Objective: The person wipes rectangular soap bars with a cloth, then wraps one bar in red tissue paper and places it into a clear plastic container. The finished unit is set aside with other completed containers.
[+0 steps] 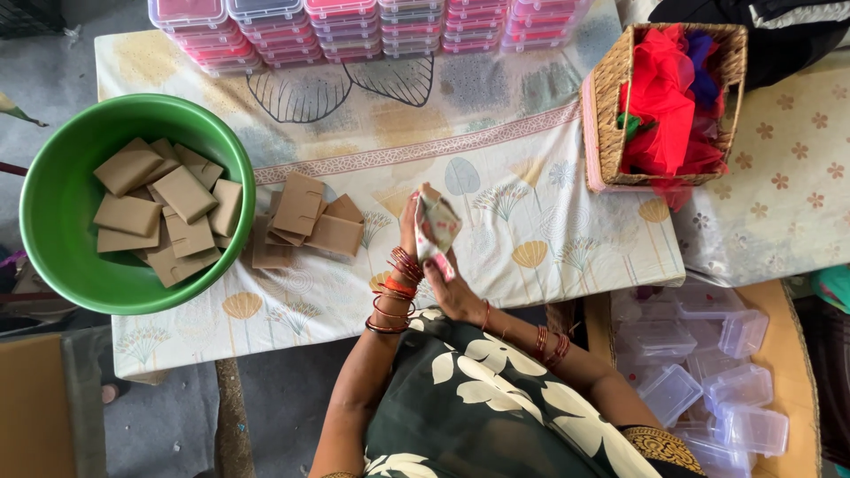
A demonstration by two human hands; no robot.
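Both my hands hold a small folded piece of floral printed cloth (436, 226) upright above the table's front edge. My left hand (409, 226) grips its left side, fingers closed, with red bangles on the wrist. My right hand (450, 288) pinches the cloth from below and the right. A loose pile of brown cardboard squares (305, 221) lies on the patterned tablecloth (522, 168) just left of my hands. More of the same squares (164, 208) fill a green plastic bowl (53, 204) at the left.
A wicker basket (611, 115) with red and blue fabric stands at the right. Stacks of clear boxes with pink lids (372, 31) line the table's far edge. Empty clear plastic boxes (708, 372) lie in a carton at lower right.
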